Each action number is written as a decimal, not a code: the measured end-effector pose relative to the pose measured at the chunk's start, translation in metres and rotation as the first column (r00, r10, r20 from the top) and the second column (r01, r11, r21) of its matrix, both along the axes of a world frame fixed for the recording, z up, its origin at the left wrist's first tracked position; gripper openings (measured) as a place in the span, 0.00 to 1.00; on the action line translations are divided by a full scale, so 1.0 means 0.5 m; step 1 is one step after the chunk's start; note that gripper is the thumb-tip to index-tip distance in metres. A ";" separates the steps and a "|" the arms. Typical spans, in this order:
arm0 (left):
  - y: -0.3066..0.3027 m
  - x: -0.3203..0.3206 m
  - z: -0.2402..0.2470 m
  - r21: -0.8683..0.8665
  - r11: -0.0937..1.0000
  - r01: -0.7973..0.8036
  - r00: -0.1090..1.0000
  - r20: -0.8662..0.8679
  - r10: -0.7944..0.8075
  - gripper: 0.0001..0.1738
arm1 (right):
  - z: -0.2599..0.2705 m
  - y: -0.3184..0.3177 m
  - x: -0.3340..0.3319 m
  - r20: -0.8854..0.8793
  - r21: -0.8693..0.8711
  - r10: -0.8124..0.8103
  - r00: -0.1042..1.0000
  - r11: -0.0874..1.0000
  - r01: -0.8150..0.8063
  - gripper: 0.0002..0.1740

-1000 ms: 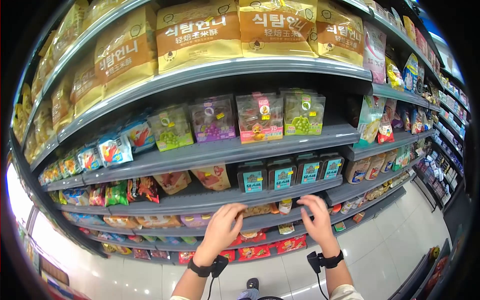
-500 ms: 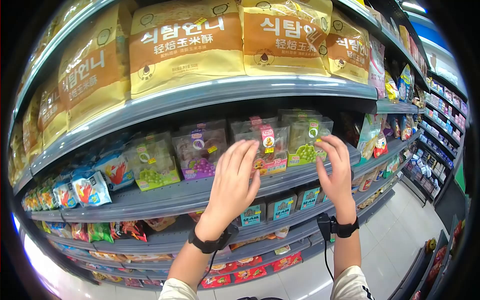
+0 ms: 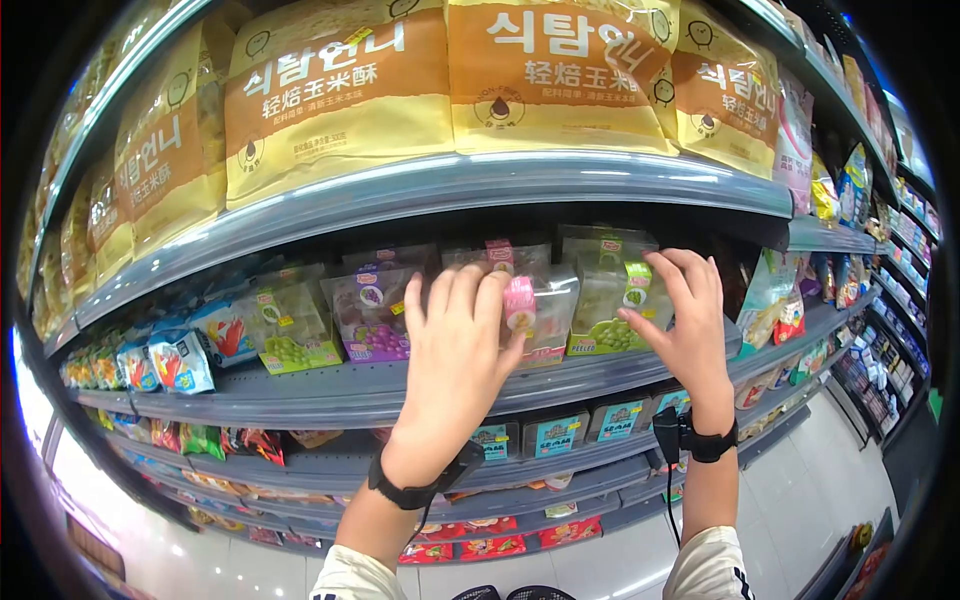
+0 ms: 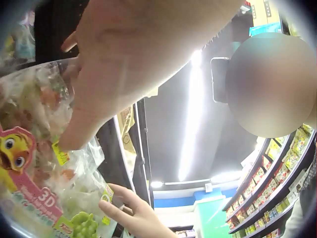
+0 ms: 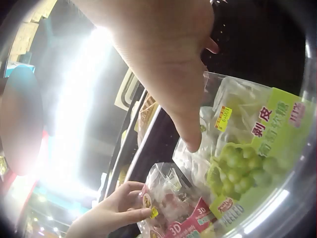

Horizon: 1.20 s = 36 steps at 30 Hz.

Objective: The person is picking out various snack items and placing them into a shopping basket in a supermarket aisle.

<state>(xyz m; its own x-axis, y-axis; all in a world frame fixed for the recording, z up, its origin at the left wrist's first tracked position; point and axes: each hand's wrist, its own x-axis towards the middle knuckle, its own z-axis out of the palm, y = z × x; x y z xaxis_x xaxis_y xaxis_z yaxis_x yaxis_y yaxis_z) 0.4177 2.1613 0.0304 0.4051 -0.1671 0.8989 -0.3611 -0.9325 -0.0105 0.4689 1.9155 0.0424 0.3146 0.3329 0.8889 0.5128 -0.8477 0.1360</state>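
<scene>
In the head view my left hand [image 3: 450, 345] grips the clear pink-labelled pack [image 3: 521, 308] by its upper edge, the pack leaning on the shelf. The left wrist view shows the thumb on the front of this duck-printed pack [image 4: 44, 198], with other fingers behind its top. Just to the right, my right hand [image 3: 690, 325] holds the green grape pack [image 3: 600, 338] at its upper right corner. Its thumb lies across the front of that pack [image 5: 257, 144] in the right wrist view; the fingers behind are mostly hidden.
Purple [image 3: 375, 338] and green grape packs [image 3: 295, 350] stand left of the hands. Large yellow bags [image 3: 560, 90] line the shelf above, whose metal edge [image 3: 500, 185] overhangs. Dark boxes with blue labels [image 3: 557, 436] sit on the shelf below.
Both hands have risen from the lower shelves to the grape and duck packs and taken hold of them. The pink-labelled pack has tilted.
</scene>
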 end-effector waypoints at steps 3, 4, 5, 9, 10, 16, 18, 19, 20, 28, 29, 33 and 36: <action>-0.024 -0.048 0.014 -0.084 0.996 0.005 0.997 -0.075 -0.012 0.33 | 0.010 -0.013 -0.021 0.026 0.058 0.085 0.996 0.995 -0.087 0.34; -0.033 -0.060 0.011 -0.084 0.996 -0.014 0.997 -0.077 0.008 0.33 | 0.012 -0.022 -0.027 0.024 0.058 0.105 0.994 0.993 -0.106 0.34; -0.039 -0.073 0.005 -0.096 0.995 -0.003 0.986 -0.168 -0.013 0.31 | 0.012 -0.031 -0.034 0.008 0.048 0.121 0.993 0.991 -0.122 0.32; -0.049 -0.093 -0.048 -0.084 0.996 -0.020 0.990 -0.143 0.007 0.21 | -0.012 -0.065 -0.053 0.015 0.025 0.273 0.962 0.962 -0.273 0.27; -0.049 -0.097 -0.062 -0.087 0.996 -0.002 0.999 -0.033 -0.001 0.20 | -0.026 -0.075 -0.052 0.020 -0.005 0.330 0.944 0.944 -0.330 0.26; -0.045 -0.206 -0.099 -0.044 0.997 -0.057 0.992 0.113 0.062 0.21 | -0.111 -0.111 -0.068 0.254 -0.041 0.447 0.858 0.891 -0.452 0.22; -0.038 -0.257 -0.115 -0.068 0.997 -0.032 0.990 0.138 0.041 0.21 | -0.135 -0.114 -0.090 0.297 -0.031 0.493 0.817 0.861 -0.508 0.22; -0.031 -0.286 -0.121 -0.066 0.997 -0.037 0.989 0.140 0.046 0.20 | -0.150 -0.116 -0.102 0.313 -0.011 0.507 0.803 0.848 -0.530 0.23; -0.026 -0.318 -0.128 -0.071 0.995 -0.070 0.988 0.133 0.079 0.20 | -0.165 -0.113 -0.116 0.328 0.009 0.519 0.789 0.834 -0.552 0.25; 0.006 -0.645 -0.260 -0.484 0.843 -0.236 0.971 -0.153 0.184 0.25 | -0.302 0.036 -0.270 0.083 0.268 0.823 0.562 0.524 -0.808 0.32; 0.011 -0.692 -0.287 -0.531 0.787 -0.315 0.945 -0.253 0.208 0.25 | -0.330 0.067 -0.294 -0.015 0.380 0.873 0.488 0.456 -0.804 0.30; 0.008 -0.879 -0.378 -0.577 0.574 -0.581 0.812 -0.450 0.371 0.24 | -0.414 0.192 -0.425 -0.366 0.538 0.890 0.274 0.442 -0.718 0.37; -0.006 -1.025 -0.429 -0.566 0.367 -0.738 0.672 -0.572 0.471 0.23 | -0.454 0.283 -0.544 -0.575 0.478 0.800 0.170 0.497 -0.724 0.32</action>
<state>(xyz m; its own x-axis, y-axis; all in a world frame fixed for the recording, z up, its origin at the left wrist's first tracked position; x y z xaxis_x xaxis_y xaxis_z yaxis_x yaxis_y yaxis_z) -0.0950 2.1586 -0.1842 0.3446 0.8506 0.3971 0.4465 -0.5206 0.7278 0.1969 2.0569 -0.1848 0.4064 0.7155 0.5682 0.7920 0.0343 -0.6096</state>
